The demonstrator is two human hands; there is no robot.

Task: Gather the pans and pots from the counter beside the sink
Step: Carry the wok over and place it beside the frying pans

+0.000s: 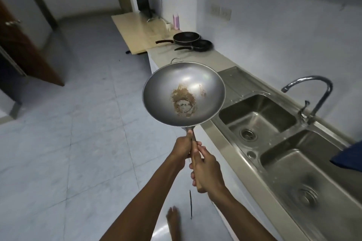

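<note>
A steel wok (184,84) with brown residue in its bottom hangs in the air over the floor, just off the counter's front edge. Both hands grip its long handle: my left hand (182,147) nearer the bowl, my right hand (207,172) behind it on the wooden end. Two black frying pans stand on the counter (215,58) farther away, the larger pan (186,37) behind the smaller pan (201,45), their handles pointing left.
A double steel sink (258,121) with a curved tap (313,94) lies to my right. A wooden table (137,31) with a pink bottle (175,21) adjoins the counter's far end. A brown door (25,51) stands at the left. My bare foot (174,223) is on the tiled floor.
</note>
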